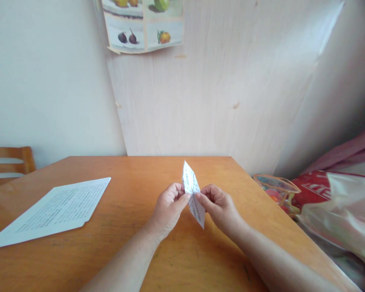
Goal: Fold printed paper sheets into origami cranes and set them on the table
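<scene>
A small folded piece of printed paper (pixel 193 194), kite-shaped with points up and down, is held above the wooden table (pixel 134 243) near its middle. My left hand (pixel 168 209) pinches its left edge with thumb and curled fingers. My right hand (pixel 219 207) pinches its right edge the same way. Both hands are closed on the paper, and both forearms reach in from the bottom of the view.
A printed sheet of paper (pixel 53 211) lies flat on the table's left part. A wooden chair (pixel 9 164) stands at the far left. Plastic bags (pixel 331 207) sit beyond the table's right edge. A fruit poster (pixel 142 24) hangs on the wall behind.
</scene>
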`<action>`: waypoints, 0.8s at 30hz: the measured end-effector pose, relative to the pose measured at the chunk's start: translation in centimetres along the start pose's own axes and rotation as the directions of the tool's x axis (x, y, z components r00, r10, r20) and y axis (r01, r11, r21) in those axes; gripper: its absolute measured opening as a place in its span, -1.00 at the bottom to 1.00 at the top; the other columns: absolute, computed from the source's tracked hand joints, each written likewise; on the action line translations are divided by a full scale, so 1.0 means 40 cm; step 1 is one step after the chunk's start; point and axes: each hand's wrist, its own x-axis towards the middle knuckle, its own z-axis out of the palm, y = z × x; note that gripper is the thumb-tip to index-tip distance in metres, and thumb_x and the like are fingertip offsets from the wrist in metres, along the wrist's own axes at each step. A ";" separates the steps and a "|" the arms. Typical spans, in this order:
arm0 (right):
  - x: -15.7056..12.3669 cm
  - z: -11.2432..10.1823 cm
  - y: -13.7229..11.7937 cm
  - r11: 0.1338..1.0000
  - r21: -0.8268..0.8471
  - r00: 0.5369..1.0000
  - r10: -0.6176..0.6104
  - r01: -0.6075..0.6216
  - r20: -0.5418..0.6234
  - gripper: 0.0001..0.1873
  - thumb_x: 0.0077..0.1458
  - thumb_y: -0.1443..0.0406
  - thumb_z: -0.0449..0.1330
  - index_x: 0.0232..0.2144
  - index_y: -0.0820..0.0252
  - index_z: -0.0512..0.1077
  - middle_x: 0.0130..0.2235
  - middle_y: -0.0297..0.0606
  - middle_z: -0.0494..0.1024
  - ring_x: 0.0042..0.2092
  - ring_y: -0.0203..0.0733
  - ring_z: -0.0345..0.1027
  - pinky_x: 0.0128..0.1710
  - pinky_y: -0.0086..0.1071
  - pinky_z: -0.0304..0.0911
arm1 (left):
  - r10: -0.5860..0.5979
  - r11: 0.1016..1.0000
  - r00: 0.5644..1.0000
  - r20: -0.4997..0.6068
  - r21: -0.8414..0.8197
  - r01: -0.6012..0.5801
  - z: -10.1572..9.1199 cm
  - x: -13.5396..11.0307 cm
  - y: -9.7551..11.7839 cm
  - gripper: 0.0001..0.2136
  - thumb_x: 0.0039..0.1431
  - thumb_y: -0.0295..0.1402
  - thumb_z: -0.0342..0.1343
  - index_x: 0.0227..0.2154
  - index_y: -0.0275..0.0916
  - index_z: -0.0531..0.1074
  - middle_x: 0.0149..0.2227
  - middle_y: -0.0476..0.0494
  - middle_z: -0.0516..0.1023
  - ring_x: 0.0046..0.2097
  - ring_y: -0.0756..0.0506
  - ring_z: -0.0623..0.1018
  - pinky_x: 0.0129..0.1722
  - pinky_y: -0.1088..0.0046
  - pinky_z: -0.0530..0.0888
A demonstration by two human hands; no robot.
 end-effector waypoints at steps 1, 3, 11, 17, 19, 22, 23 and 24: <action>-0.001 0.002 -0.001 1.000 -0.005 1.000 -0.010 0.010 0.000 -0.65 0.19 0.03 0.24 -0.38 0.17 0.36 -0.50 -0.40 0.35 -0.46 -0.30 0.19 -0.49 -0.43 0.09 | -0.003 1.000 1.000 -0.002 0.002 0.003 0.001 0.000 0.000 -0.82 0.17 -0.28 0.24 -0.23 -0.26 0.46 -0.28 -0.11 0.57 -0.23 -0.08 0.52 -0.16 0.38 0.45; -0.006 0.007 -0.006 0.999 -0.037 0.999 -0.038 0.038 -0.005 -0.68 0.20 0.05 0.23 -0.39 0.17 0.35 -0.52 -0.42 0.33 -0.48 -0.32 0.16 -0.50 -0.44 0.07 | -0.010 1.000 1.000 -0.014 0.008 0.010 0.002 -0.001 -0.002 -0.82 0.17 -0.28 0.24 -0.24 -0.26 0.46 -0.29 -0.10 0.56 -0.22 -0.09 0.53 -0.17 0.40 0.44; -0.023 0.014 -0.009 0.934 -0.323 0.987 -0.159 0.150 -0.003 -0.81 0.27 0.13 0.15 -0.25 0.11 0.36 -0.56 -0.48 0.29 -0.55 -0.33 0.12 -0.55 -0.45 0.02 | -0.049 0.999 0.998 -0.050 0.006 0.049 0.003 -0.002 -0.022 -0.82 0.16 -0.27 0.24 -0.26 -0.25 0.47 -0.36 -0.06 0.56 -0.31 -0.05 0.51 -0.29 0.46 0.39; -0.034 0.008 -0.029 0.822 -0.491 0.956 -0.274 0.288 0.102 -0.85 0.30 0.18 0.12 -0.15 0.10 0.38 -0.49 -0.39 0.44 -0.52 -0.30 0.25 -0.50 -0.44 0.07 | -0.055 0.998 0.997 -0.053 -0.017 0.054 0.006 -0.001 -0.020 -0.81 0.15 -0.27 0.26 -0.26 -0.25 0.48 -0.38 -0.04 0.53 -0.31 -0.05 0.52 -0.26 0.44 0.41; -0.036 0.007 -0.044 0.791 -0.507 0.939 -0.305 0.342 0.157 -0.84 0.31 0.21 0.10 -0.12 0.11 0.40 -0.45 -0.35 0.49 -0.49 -0.28 0.29 -0.47 -0.42 0.10 | -0.059 0.998 0.996 -0.060 -0.020 0.058 0.008 -0.002 -0.018 -0.81 0.14 -0.26 0.26 -0.26 -0.25 0.48 -0.37 -0.05 0.54 -0.28 -0.06 0.53 -0.24 0.43 0.43; -0.038 0.006 -0.062 0.758 -0.510 0.914 -0.345 0.406 0.214 -0.83 0.33 0.25 0.08 -0.10 0.12 0.42 -0.41 -0.30 0.52 -0.45 -0.27 0.34 -0.42 -0.41 0.13 | -0.069 0.997 0.995 -0.078 -0.023 0.068 0.010 -0.002 -0.013 -0.81 0.12 -0.28 0.27 -0.26 -0.27 0.49 -0.34 -0.09 0.57 -0.26 -0.08 0.54 -0.23 0.41 0.44; -0.039 0.006 -0.066 0.751 -0.510 0.908 -0.355 0.420 0.224 -0.82 0.34 0.26 0.06 -0.09 0.12 0.42 -0.40 -0.30 0.53 -0.44 -0.27 0.35 -0.41 -0.41 0.14 | -0.072 0.997 0.994 -0.082 -0.026 0.070 0.010 -0.002 -0.011 -0.81 0.11 -0.30 0.27 -0.25 -0.27 0.49 -0.33 -0.10 0.58 -0.25 -0.09 0.54 -0.23 0.41 0.44; -0.040 0.006 -0.069 0.746 -0.509 0.903 -0.360 0.429 0.233 -0.81 0.34 0.26 0.06 -0.09 0.12 0.43 -0.40 -0.29 0.53 -0.43 -0.26 0.36 -0.40 -0.40 0.15 | -0.073 0.997 0.994 -0.083 -0.029 0.070 0.011 -0.002 -0.008 -0.82 0.11 -0.32 0.26 -0.25 -0.27 0.50 -0.32 -0.11 0.58 -0.25 -0.09 0.54 -0.22 0.40 0.44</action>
